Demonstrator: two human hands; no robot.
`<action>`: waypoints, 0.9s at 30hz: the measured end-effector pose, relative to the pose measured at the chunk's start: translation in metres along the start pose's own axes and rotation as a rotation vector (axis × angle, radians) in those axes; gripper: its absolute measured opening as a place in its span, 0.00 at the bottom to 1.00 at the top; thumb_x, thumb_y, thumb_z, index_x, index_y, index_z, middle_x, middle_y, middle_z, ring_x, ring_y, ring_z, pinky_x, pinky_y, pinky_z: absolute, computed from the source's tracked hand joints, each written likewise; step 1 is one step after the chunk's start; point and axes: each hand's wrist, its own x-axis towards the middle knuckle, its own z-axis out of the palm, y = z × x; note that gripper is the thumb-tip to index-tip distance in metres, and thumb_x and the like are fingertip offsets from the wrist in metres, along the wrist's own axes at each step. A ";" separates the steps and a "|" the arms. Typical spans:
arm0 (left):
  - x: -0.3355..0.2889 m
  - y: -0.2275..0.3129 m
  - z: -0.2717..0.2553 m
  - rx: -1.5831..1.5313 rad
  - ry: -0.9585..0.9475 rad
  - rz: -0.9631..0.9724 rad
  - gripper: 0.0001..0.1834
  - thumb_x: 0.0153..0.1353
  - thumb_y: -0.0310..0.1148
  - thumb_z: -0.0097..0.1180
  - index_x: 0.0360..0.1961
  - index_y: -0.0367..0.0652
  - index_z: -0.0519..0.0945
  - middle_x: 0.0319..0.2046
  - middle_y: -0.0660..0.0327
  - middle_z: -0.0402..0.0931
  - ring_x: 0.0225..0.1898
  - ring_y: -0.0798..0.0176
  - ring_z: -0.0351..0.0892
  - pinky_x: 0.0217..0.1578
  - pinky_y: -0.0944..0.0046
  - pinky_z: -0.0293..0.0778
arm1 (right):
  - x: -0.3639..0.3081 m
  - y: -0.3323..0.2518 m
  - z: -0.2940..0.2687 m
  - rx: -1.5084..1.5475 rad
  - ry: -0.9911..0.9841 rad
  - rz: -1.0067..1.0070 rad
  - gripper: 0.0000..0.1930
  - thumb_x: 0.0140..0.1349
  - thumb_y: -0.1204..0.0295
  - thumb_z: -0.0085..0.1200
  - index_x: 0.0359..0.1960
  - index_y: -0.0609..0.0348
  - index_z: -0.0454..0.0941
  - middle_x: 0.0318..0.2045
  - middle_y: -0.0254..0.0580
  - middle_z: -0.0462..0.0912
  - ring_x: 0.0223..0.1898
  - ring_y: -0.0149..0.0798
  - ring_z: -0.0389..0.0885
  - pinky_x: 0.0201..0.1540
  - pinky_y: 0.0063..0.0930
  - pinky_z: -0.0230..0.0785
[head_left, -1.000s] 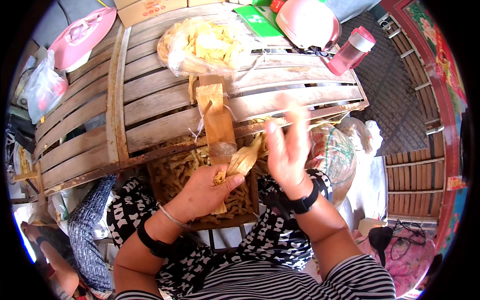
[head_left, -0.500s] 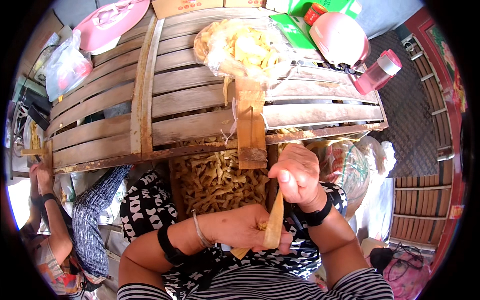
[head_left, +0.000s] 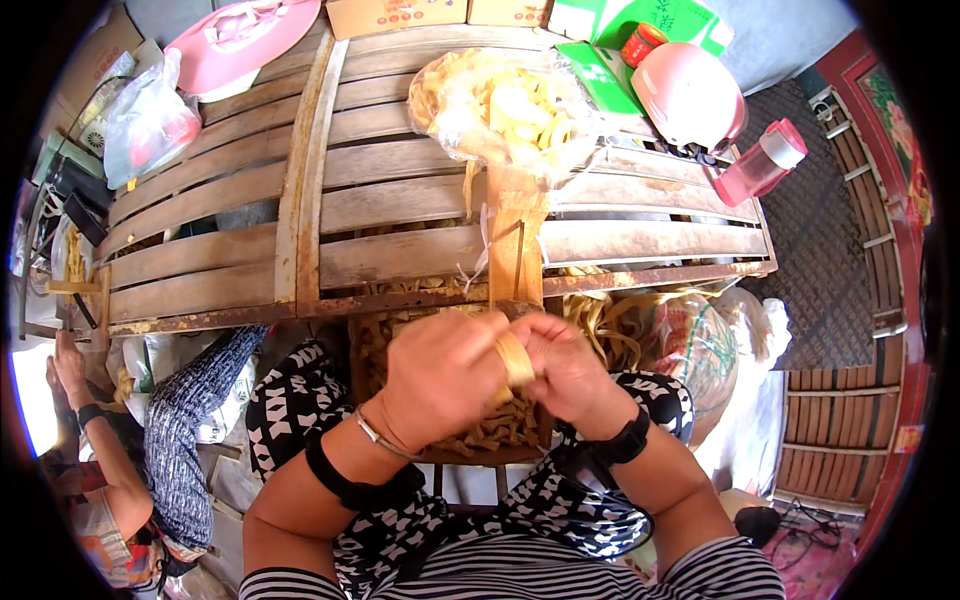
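Both hands met over the tray (head_left: 372, 345) of folded strips. The left hand (head_left: 440, 375) and right hand (head_left: 570, 372) pinched one tan strip (head_left: 514, 358) between closed fingers, below the slatted table (head_left: 400, 250).

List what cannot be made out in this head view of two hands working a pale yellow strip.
- Pale yellow folded strip: mostly covered by the left hand and right hand.
- Tray of yellow pieces on the lap: its rim is hidden under both hands.
- Clear plastic bag of yellow strips: glare blurs what is inside.
- Person at lower left: cut off by the fisheye rim.
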 end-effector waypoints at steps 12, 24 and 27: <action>-0.005 -0.003 0.002 -0.120 -0.519 -0.349 0.07 0.51 0.28 0.58 0.33 0.43 0.79 0.44 0.56 0.79 0.39 0.53 0.80 0.36 0.61 0.77 | -0.003 0.018 -0.007 -1.146 0.114 -0.603 0.09 0.62 0.73 0.53 0.41 0.64 0.73 0.26 0.47 0.80 0.24 0.35 0.79 0.30 0.28 0.72; 0.013 -0.016 -0.021 -0.948 -0.153 -0.776 0.05 0.60 0.26 0.55 0.30 0.33 0.77 0.39 0.58 0.77 0.28 0.71 0.73 0.31 0.72 0.71 | -0.006 0.008 -0.001 0.215 -0.260 -0.045 0.09 0.69 0.63 0.46 0.43 0.53 0.67 0.22 0.31 0.67 0.20 0.23 0.58 0.23 0.15 0.52; 0.010 -0.012 -0.017 -0.906 -0.098 -0.745 0.06 0.61 0.27 0.55 0.30 0.33 0.77 0.39 0.59 0.77 0.27 0.73 0.72 0.30 0.74 0.70 | -0.005 0.005 -0.006 0.105 -0.224 -0.022 0.09 0.69 0.64 0.47 0.43 0.55 0.68 0.21 0.31 0.68 0.20 0.22 0.59 0.22 0.15 0.52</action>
